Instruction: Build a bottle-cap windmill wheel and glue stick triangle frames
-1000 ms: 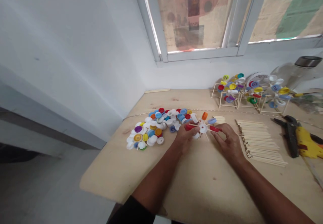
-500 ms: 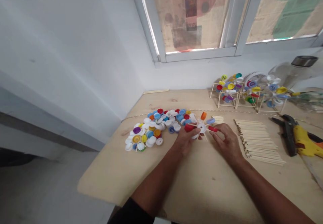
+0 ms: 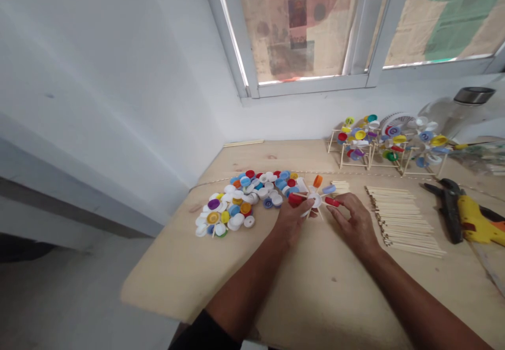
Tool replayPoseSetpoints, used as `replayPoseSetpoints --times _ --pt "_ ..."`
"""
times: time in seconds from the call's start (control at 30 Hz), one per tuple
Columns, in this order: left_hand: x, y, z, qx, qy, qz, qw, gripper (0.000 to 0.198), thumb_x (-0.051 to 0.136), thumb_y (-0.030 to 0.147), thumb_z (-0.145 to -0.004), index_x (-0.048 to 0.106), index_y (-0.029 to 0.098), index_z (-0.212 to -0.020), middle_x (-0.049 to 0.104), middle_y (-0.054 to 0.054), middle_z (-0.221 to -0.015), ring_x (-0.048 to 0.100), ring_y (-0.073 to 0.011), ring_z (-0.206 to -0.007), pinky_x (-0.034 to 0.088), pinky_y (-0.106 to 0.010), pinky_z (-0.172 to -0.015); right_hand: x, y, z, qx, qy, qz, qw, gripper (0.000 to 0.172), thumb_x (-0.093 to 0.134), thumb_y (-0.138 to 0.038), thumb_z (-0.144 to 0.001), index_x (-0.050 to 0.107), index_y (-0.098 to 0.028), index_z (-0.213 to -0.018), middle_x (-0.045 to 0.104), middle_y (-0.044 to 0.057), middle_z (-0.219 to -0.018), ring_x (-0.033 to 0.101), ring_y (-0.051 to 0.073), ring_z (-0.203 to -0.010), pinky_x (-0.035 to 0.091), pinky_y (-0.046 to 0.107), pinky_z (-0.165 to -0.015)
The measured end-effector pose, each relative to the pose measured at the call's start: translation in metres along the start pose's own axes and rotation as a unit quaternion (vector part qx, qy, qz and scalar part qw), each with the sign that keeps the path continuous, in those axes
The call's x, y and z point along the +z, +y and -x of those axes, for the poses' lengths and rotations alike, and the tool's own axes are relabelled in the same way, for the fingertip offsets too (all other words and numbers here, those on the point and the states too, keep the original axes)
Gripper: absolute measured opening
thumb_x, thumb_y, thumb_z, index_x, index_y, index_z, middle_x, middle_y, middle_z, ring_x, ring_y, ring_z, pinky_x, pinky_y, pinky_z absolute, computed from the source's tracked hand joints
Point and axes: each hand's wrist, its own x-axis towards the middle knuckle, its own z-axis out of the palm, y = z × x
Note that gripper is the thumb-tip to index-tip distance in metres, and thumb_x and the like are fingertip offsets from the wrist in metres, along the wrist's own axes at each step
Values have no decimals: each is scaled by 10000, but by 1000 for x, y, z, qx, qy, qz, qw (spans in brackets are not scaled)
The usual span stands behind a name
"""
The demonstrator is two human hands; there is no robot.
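Observation:
Between my hands is a small wheel (image 3: pixel 316 197) made of a white round hub with thin wooden sticks spreading from it. Bottle caps in orange, pale blue, white and red sit at the ends of several sticks. My left hand (image 3: pixel 291 219) is closed on the wheel at its hub, thumb on top; its fingers underneath are mostly hidden. With thumb and fingertips my right hand (image 3: pixel 355 220) pinches a red bottle cap (image 3: pixel 332 202) at the end of the right-hand stick. Some lower sticks show bare ends.
Loose bottle caps (image 3: pixel 236 203) lie heaped to the left. Wooden sticks (image 3: pixel 402 221) lie in a row at right, beside a yellow and black glue gun (image 3: pixel 471 218). Finished-looking cap wheels on stick frames (image 3: pixel 357 142) stand behind, near a clear bottle (image 3: pixel 453 116). A twisted cord (image 3: pixel 315 172) crosses the table.
Almost nothing differs. Both hands keep the same hold on the wheel and the red cap, and the view has shifted very slightly.

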Motion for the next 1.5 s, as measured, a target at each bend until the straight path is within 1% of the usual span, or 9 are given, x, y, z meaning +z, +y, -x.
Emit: replayPoseSetpoints --times 0.27,0.47,0.57,0.67,0.97,1.17,1.3,1.5 --pt "-3 0 -2 9 -5 -5 1000 340 827 251 -529 628 119 -772 649 -23 -698 588 -117 -596 479 -249 -593 0 -3 1 -7 9 7 1000 74 556 -232 -851 576 -210 -919 616 54 -855 564 185 -826 473 337 -737" --pt "1 4 1 4 -14 -1 1000 369 834 266 -514 633 120 -786 654 -24 -718 596 -117 -596 486 -256 -603 1 0 1 -24 17 11 1000 81 567 -224 -841 577 -216 -920 621 55 -859 573 189 -831 481 334 -735" --pt "1 5 1 7 -8 -5 1000 361 830 268 -527 629 124 -789 653 -21 -723 599 -116 -601 493 -257 -610 2 2 2 -30 24 20 999 86 565 -230 -842 578 -216 -926 625 58 -878 578 191 -839 480 341 -753" --pt "0 4 0 -2 3 -4 1000 392 841 283 -504 617 125 -784 651 -17 -716 598 -117 -591 499 -256 -598 3 2 2 -32 26 25 999 78 560 -238 -845 580 -216 -917 623 55 -862 577 189 -830 479 341 -751" --pt "-3 5 0 4 0 -26 1000 362 838 283 -514 637 118 -765 660 -27 -723 593 -112 -584 507 -253 -598 2 1 3 -3 7 10 1000 107 542 -263 -854 601 -227 -935 636 63 -887 580 205 -856 480 359 -757" --pt "-2 7 0 14 -4 -37 999 333 839 277 -504 639 123 -721 640 -8 -657 573 -103 -550 498 -253 -590 2 -1 2 -1 0 5 1000 115 534 -257 -857 594 -230 -951 635 64 -907 576 206 -881 474 368 -786" --pt "-3 8 -1 28 -11 -45 999 313 830 270 -519 637 119 -713 639 -10 -655 575 -104 -552 480 -236 -558 0 -2 2 10 7 0 1000 104 536 -252 -853 583 -217 -939 632 67 -904 575 203 -876 470 364 -785" --pt "-8 11 -4 45 11 -42 998 313 821 258 -542 638 120 -756 651 -12 -693 581 -109 -572 495 -248 -571 -1 -1 0 47 24 -10 999 99 517 -259 -856 579 -211 -917 622 55 -852 570 191 -828 470 335 -734"
